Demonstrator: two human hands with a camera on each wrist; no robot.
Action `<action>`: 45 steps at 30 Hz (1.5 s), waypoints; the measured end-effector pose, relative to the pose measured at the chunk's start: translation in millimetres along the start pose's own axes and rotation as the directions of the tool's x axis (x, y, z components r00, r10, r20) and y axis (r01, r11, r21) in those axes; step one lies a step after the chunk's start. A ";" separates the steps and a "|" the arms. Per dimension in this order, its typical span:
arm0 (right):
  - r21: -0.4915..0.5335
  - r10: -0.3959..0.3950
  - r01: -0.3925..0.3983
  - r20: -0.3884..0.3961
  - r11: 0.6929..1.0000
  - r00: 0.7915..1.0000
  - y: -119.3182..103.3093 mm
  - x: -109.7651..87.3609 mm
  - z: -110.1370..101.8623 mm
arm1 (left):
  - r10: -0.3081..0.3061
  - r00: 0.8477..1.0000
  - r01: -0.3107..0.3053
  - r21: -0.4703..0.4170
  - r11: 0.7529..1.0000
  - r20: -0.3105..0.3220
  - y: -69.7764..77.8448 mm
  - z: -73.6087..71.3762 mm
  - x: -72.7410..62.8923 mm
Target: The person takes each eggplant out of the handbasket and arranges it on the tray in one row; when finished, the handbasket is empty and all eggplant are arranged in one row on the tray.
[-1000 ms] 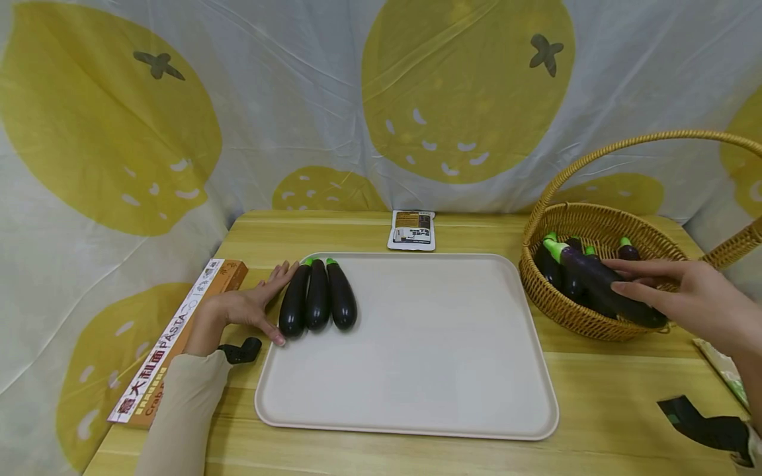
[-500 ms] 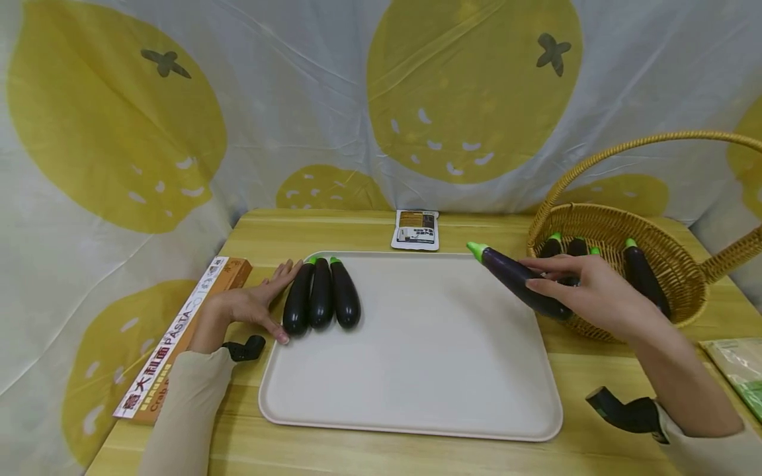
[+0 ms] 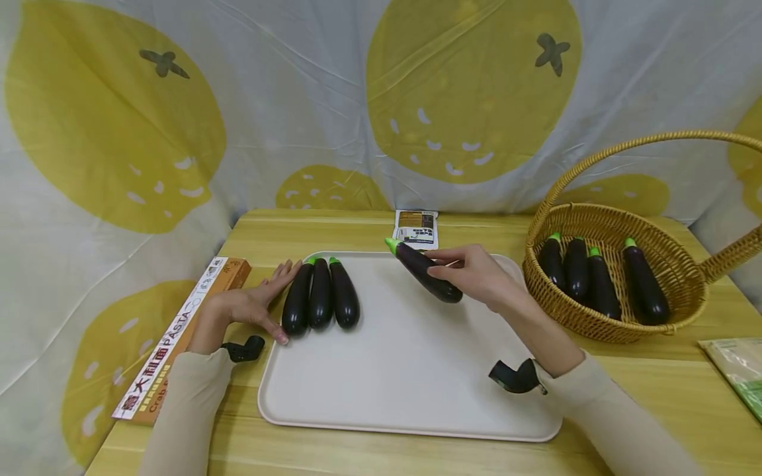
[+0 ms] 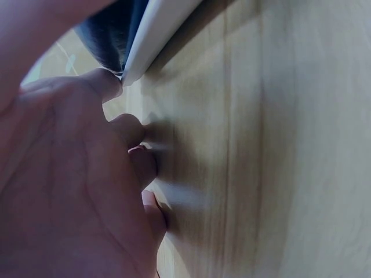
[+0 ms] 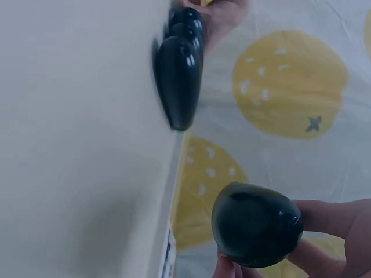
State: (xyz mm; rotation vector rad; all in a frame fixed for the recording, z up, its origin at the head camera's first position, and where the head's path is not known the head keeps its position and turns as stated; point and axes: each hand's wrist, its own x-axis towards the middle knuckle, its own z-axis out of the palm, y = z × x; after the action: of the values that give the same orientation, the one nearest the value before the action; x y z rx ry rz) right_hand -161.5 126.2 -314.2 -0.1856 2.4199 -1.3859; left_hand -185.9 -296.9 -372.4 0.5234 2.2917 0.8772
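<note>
An eggplant (image 3: 430,277) with a green stem is pinched in my right hand (image 3: 476,272), held over the back part of the white tray (image 3: 405,383). In the right wrist view its round dark end (image 5: 255,226) faces the camera, fingers on its sides. Three more eggplants (image 3: 321,294) lie side by side at the tray's left edge, stems toward the back. Beside the leftmost one my left hand (image 3: 253,307) rests with its fingers spread, thumb at the tray's rim. The left wrist view shows that palm (image 4: 69,168) with fingertips down at the table.
A wicker basket (image 3: 577,324) with a tall handle stands at the right and holds several eggplants (image 3: 645,281). A pasta box (image 3: 178,344) lies at the left, a small pouch (image 3: 417,228) behind the tray, and a green-and-white packet (image 3: 738,367) at the right edge.
My right hand has lifted an eggplant from the basket and carried it left over the tray. The left hand and the three eggplants beside it have stayed in place.
</note>
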 end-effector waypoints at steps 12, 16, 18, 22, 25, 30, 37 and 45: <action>0.079 0.012 -0.012 -0.008 0.997 1.000 -6.8 44.5 60.1 | 0.014 1.000 -0.014 0.009 1.000 -0.007 -1.3 0.7 -1.0; 0.087 0.022 -0.021 -0.010 0.996 1.000 -8.2 49.1 74.8 | 0.018 1.000 -0.018 -0.008 1.000 -0.004 -0.7 0.7 -0.7; 0.087 0.029 -0.028 -0.015 0.996 0.999 -8.3 51.8 81.0 | 0.020 1.000 -0.020 -0.014 1.000 -0.002 -0.8 0.6 -0.4; 0.087 0.046 -0.044 -0.021 0.995 0.999 -9.8 56.1 90.6 | 0.026 1.000 -0.026 -0.016 1.000 -0.001 -0.5 0.4 -0.4; 0.089 0.063 -0.061 -0.015 0.994 0.998 -9.9 57.3 95.0 | 0.029 1.000 -0.029 -0.011 1.000 -0.001 -0.5 0.1 -0.4; 0.069 0.074 -0.072 -0.015 0.995 0.997 -8.2 55.8 99.8 | 0.033 0.999 -0.033 -0.009 0.999 0.003 0.2 -0.6 0.3; 0.060 0.058 -0.057 -0.016 0.997 0.998 -7.8 51.0 104.8 | 0.033 0.999 -0.033 -0.003 0.999 0.000 0.1 0.4 0.3; 0.015 0.043 -0.042 -0.025 0.999 0.999 -8.1 46.2 108.2 | 0.029 1.000 -0.029 -0.016 0.999 0.001 -1.2 0.6 -0.6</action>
State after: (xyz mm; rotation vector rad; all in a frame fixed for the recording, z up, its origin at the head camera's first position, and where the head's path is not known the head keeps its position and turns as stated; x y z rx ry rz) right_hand -166.2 21.4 -368.0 -0.1126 2.4193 -1.3952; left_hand -185.2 -297.8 -373.3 0.5514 2.2794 0.9089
